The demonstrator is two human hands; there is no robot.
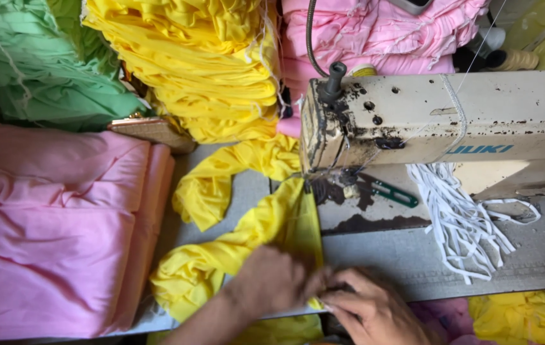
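A small label (pixel 480 149) sat on the front of the cream sewing machine (pixel 413 115), toward the right of the frame. It was a short row of blue-green letters. No packages, signs or screens showed.

Needle area hidden under sewing machine head (pixel 413 121); right hand (pixel 375 310) cut off by bottom edge, motion-blurred

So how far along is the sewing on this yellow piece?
Done: yellow fabric already trails out behind the sewing machine. In hand: the left hand and right hand pinch the near edge of the yellow piece, which runs to the needle. Left: that near stretch.
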